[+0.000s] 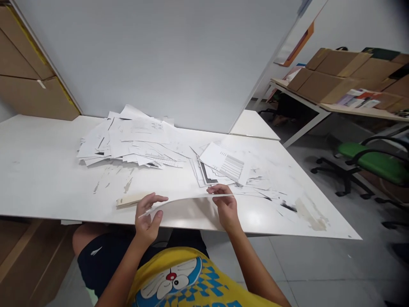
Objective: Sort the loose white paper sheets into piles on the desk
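Observation:
I hold a single white sheet of paper (188, 198) nearly edge-on above the front of the white table (38, 170). My left hand (147, 217) pinches its left end between thumb and fingers. My right hand (225, 204) grips its right end. A loose heap of white paper sheets (131, 138) lies behind, at the table's middle. A smaller pile of printed sheets (223, 164) sits just beyond my right hand. A pale flat strip, a ruler or stick (129, 200), lies on the table beside my left hand.
A white partition board (159, 55) stands behind the table. Cardboard boxes (335, 70) rest on a bench at the right. A green office chair (373, 164) stands on the grey floor. Brown cabinets (25, 72) are at the left.

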Tool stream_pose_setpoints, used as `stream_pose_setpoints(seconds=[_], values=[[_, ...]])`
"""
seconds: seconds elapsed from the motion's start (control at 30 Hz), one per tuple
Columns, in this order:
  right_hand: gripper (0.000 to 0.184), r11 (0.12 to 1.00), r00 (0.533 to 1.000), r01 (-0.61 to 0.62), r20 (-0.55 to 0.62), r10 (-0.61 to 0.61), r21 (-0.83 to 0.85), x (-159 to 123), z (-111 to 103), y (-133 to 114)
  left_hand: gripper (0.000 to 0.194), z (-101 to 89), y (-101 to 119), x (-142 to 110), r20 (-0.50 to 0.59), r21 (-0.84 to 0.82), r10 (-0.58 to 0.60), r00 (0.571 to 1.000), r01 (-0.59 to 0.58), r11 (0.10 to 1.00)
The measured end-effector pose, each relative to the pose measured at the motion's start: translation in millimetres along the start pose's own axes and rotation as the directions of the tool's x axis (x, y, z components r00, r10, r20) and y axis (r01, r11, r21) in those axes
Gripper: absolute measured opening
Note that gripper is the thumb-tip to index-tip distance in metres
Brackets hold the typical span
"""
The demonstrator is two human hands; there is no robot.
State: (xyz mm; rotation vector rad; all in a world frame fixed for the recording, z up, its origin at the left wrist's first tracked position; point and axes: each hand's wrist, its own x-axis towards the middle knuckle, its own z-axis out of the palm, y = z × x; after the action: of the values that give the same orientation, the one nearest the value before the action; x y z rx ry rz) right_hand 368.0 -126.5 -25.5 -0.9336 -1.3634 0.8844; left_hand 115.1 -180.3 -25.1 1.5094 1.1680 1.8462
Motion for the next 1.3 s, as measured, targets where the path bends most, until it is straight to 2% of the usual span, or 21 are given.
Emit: stream_pose_setpoints(seconds=[0.1, 0.17, 0.23, 0.3, 0.37, 0.43, 0.5, 0.6, 0.83, 0.9, 0.97, 1.07, 1.17, 1.23, 1.3], values=[[0.02, 0.999, 0.999, -0.031, 0.031, 0.031, 0.006, -7, -5, -3, 0.038, 6.6, -6, 3, 0.034, 0.018, 0.115, 0.993, -0.116, 0.993], [0.015, 1.0, 0.998, -0.013, 0.067, 0.012, 0.003, -5, -7, -10, 0.038, 7.2, -6, 5, 0.062, 0.011, 0.169, 0.984, -0.17, 0.985], [0.017, 1.0, 0.994, -0.014, 0.106, 0.014, -0.006, 0, -9, -19, 0.036, 6.3, -6, 5, 0.044, 0.031, 0.181, 0.982, -0.183, 0.983], [0.021, 0.996, 0.988, -0.084, 0.124, 0.087, -0.029, 5, -11, -25, 0.035, 4.8, -6, 3, -0.023, 0.079, 0.151, 0.988, -0.149, 0.986], [0.024, 0.981, 0.978, -0.191, 0.077, 0.194, -0.04, 7, -13, -26, 0.037, 3.2, -7, -1, -0.092, 0.104, 0.112, 0.989, -0.103, 0.989], [0.026, 0.968, 0.968, -0.251, -0.011, 0.251, 0.003, 5, -14, -21, 0.037, 1.5, -10, -2, -0.098, 0.071, 0.085, 0.992, -0.078, 0.994], [0.025, 0.969, 0.968, -0.24, -0.057, 0.243, 0.058, 2, -13, -13, 0.036, 0.3, -12, -2, -0.057, 0.009, 0.094, 0.994, -0.093, 0.996], [0.025, 0.978, 0.98, -0.184, -0.063, 0.191, 0.093, -4, -11, -2, 0.035, -0.5, -14, -2, -0.031, -0.027, 0.118, 0.993, -0.119, 0.993], [0.027, 0.951, 0.951, -0.29, -0.081, 0.299, 0.103, -13, -5, 9, 0.025, 1.4, -19, -7, -0.023, 0.117, -0.026, 0.999, 0.028, 0.993], [0.025, 0.954, 0.952, -0.301, -0.051, 0.301, 0.017, -10, -10, 3, 0.028, -0.3, -18, -5, -0.042, 0.18, -0.086, 0.995, 0.092, 0.979], [0.025, 0.946, 0.95, -0.302, 0.038, 0.309, -0.121, -5, -18, -7, 0.033, -4.6, -13, 1, -0.04, 0.289, -0.167, 0.985, 0.171, 0.942], [0.034, 0.911, 0.915, -0.333, 0.15, 0.374, -0.242, 2, -29, -22, 0.041, -15.4, 1, 13, 0.014, 0.445, -0.3, 0.954, 0.263, 0.856], [0.042, 0.858, 0.84, -0.479, 0.187, 0.51, -0.186, 5, -31, -31, 0.06, -27.0, 14, 23, 0.053, 0.549, -0.357, 0.933, 0.271, 0.79], [0.046, 0.799, 0.77, -0.589, 0.216, 0.6, -0.12, 7, -26, -32, 0.056, -33.4, 19, 26, 0.074, 0.651, -0.298, 0.952, 0.18, 0.737], [0.049, 0.739, 0.705, -0.669, 0.25, 0.664, -0.075, 8, -18, -31, 0.04, -38.5, 18, 28, 0.118, 0.745, -0.116, 0.986, -0.011, 0.667]])
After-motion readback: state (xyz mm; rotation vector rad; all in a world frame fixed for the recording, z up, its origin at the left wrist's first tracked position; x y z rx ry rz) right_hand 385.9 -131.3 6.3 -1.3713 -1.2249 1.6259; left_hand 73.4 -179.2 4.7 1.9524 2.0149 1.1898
